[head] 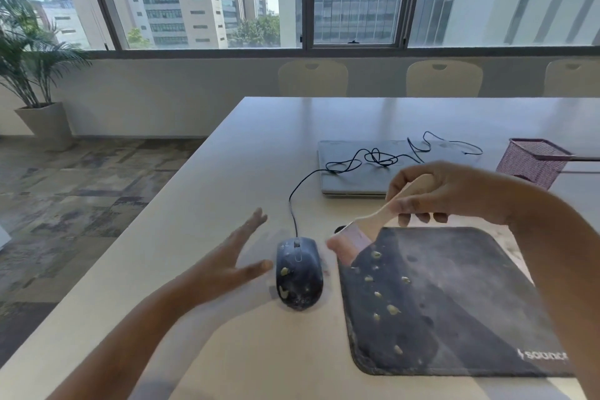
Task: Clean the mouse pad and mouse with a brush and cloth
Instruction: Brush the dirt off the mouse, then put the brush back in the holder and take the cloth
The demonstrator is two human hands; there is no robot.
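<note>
A dark wired mouse, spotted with pale crumbs and dust, sits on the white table just left of the mouse pad. The black mouse pad is dusty, with several crumbs along its left side. My right hand grips the wooden handle of a brush; its blurred bristles hang over the pad's upper left corner, close to the mouse. My left hand is open, fingers spread, just left of the mouse and apart from it. No cloth is in view.
A closed grey laptop lies behind the pad with the mouse cable coiled over it. A pink mesh basket stands at the right. Chairs line the table's far edge; a potted plant stands at the left on the floor.
</note>
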